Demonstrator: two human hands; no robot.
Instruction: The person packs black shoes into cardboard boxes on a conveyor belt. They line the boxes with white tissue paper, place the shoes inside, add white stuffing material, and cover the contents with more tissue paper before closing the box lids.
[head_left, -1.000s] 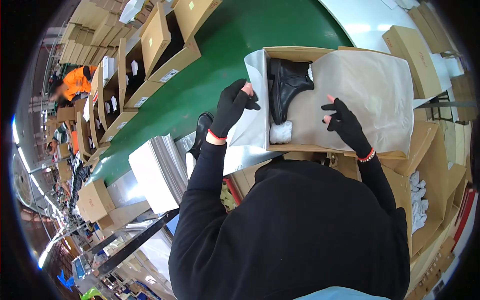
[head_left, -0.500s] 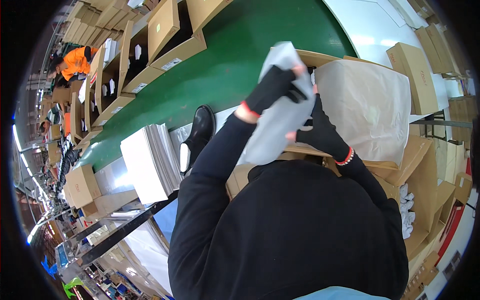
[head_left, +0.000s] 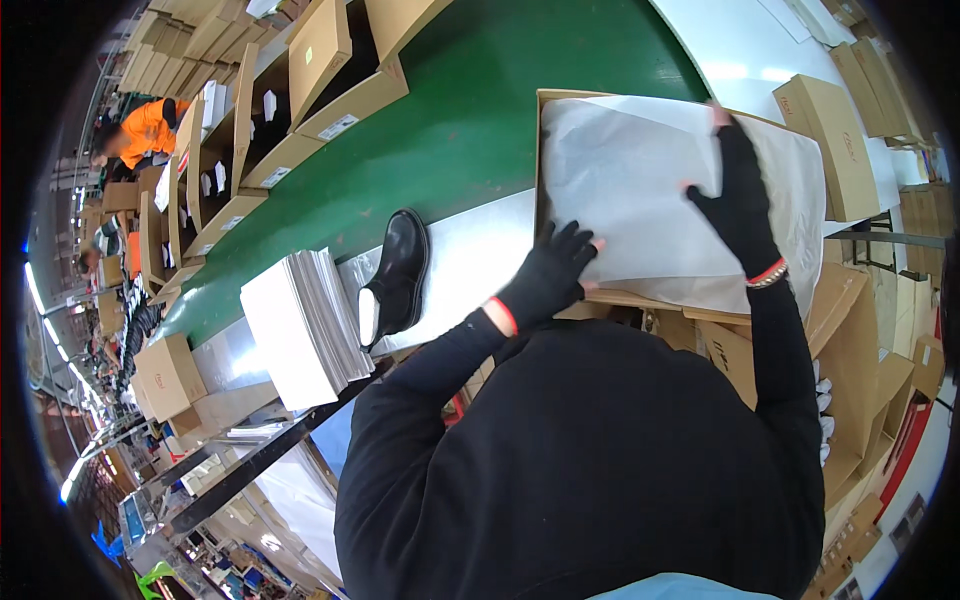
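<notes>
White tissue paper (head_left: 630, 190) lies spread across a brown cardboard box (head_left: 541, 130) in front of me and covers what is inside. My left hand (head_left: 560, 262), in a black fingerless glove, rests with fingers spread at the paper's near left corner. On the right part of the paper, my right hand (head_left: 738, 190) is open too, its thumb apart and its fingers reaching toward the box's far edge. A black ankle boot (head_left: 403, 268) lies on the metal ledge to the left, nearest my left forearm.
A thick stack of white sheets (head_left: 300, 325) stands left of the boot. Open shoe boxes (head_left: 345, 115) line the green conveyor belt (head_left: 480, 120). A closed box (head_left: 825, 145) is at the right, above an open carton (head_left: 845, 370). A person in orange (head_left: 148, 130) works far left.
The tissue held up by my left hand now lies flat over the box. My left hand has moved down and opened; my right hand has moved up and right.
</notes>
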